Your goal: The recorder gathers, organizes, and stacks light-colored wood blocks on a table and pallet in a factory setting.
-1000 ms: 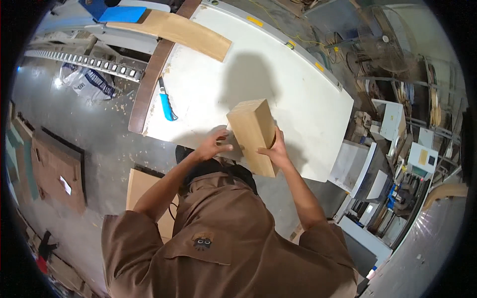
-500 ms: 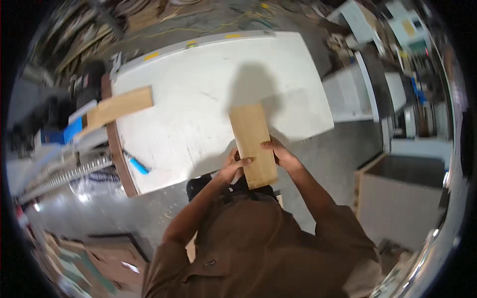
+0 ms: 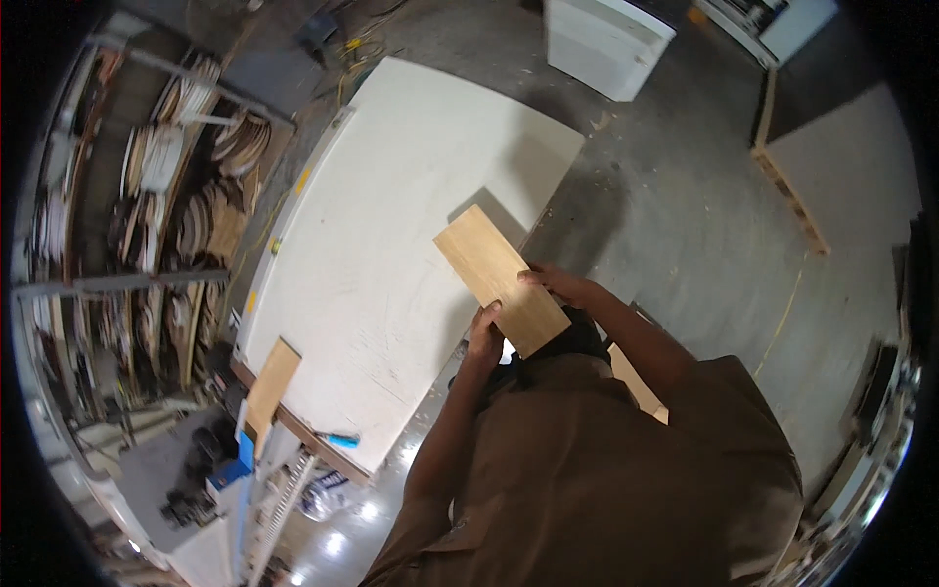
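A flat, light-coloured wooden board (image 3: 499, 279) is held tilted in front of my body, its far end over the edge of a white-topped table (image 3: 391, 186). My left hand (image 3: 485, 333) grips its left long edge, thumb on the upper face. On the opposite long edge, my right hand (image 3: 554, 282) is closed round the board with its thumb on top. The fingers beneath the board are hidden. Another wooden board (image 3: 271, 386) lies across the table's left end. Near it a blue-handled tool (image 3: 339, 440) rests by the table corner.
At left stands a shelving rack (image 3: 127, 279) packed with curved and flat offcuts. A white bin (image 3: 608, 47) sits beyond the table on the grey concrete floor (image 3: 685, 225). A large wood-edged box or panel (image 3: 841, 147) is at the right, and a grey machine (image 3: 176, 470) adjoins the table's left end.
The view has swung round to the right, so the table now appears slanted and the left rack shows more. Both hands still hold the board.
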Tool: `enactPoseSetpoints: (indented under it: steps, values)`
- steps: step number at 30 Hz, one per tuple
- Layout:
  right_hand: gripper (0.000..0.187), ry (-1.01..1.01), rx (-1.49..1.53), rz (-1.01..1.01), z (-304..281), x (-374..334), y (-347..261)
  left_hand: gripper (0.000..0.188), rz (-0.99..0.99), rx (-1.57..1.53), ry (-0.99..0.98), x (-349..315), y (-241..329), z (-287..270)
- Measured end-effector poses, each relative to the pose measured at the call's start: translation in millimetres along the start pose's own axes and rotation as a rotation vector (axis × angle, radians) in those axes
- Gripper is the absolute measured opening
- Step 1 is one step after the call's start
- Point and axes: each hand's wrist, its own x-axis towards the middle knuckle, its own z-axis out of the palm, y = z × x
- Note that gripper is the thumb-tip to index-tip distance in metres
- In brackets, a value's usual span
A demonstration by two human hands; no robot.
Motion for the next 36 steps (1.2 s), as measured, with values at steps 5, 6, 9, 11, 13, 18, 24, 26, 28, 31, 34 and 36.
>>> enactPoseSetpoints:
  steps: [5, 6, 9, 11, 13, 18, 24, 26, 28, 31, 34, 36]
  values:
    - [0.078, 0.127, -0.005, -0.046, -39.4, -21.2, 42.5, 0.071, -0.06, -0.068, -0.038, 39.8, -1.3, 21.7]
    - [0.078, 0.13, -0.003, -0.063, -45.1, -23.9, 51.8, 0.071, -0.024, -0.05, 0.001, 49.6, -3.7, 17.0]
    - [0.075, 0.185, 0.301, -0.026, -52.3, -29.7, 67.5, 0.071, -0.022, -0.017, 0.106, 75.7, -6.1, 11.0]
    - [0.073, 0.164, 0.534, -0.119, -50.1, -28.4, 66.1, 0.07, -0.002, -0.036, 0.074, 90.0, -4.3, 12.7]
    - [0.064, 0.306, 0.56, -0.145, -52.2, -14.3, 67.3, 0.07, 0.007, -0.052, 0.032, 106.4, 0.8, 25.7]
    - [0.053, 0.381, 0.521, -0.261, -48.7, 0.6, 29.6, 0.073, 0.008, -0.074, 0.1, 130.2, 18.0, 42.7]
    - [0.052, 0.43, 0.687, -0.303, -62.0, 24.7, 20.5, 0.075, -0.033, 0.024, 0.129, 138.9, 36.7, 62.8]
    - [0.05, 0.447, 0.544, -0.345, -61.4, 25.4, 20.5, 0.076, -0.029, 0.033, 0.147, 140.5, 38.1, 61.1]
    - [0.051, 0.468, 0.515, -0.329, -62.0, 24.4, 17.8, 0.077, -0.026, 0.044, 0.157, 142.5, 38.8, 59.3]
    - [0.057, 0.521, 0.536, -0.299, -61.1, 24.9, 15.4, 0.075, -0.012, 0.029, 0.11, 140.8, 38.8, 59.9]
    - [0.065, 0.554, 0.59, -0.277, -63.3, 26.5, 18.6, 0.073, 0.005, 0.012, 0.104, 139.2, 30.7, 55.5]
    - [0.066, 0.563, 0.595, -0.277, -68.5, 22.9, 21.0, 0.071, -0.013, -0.017, 0.097, 140.5, 22.9, 55.3]
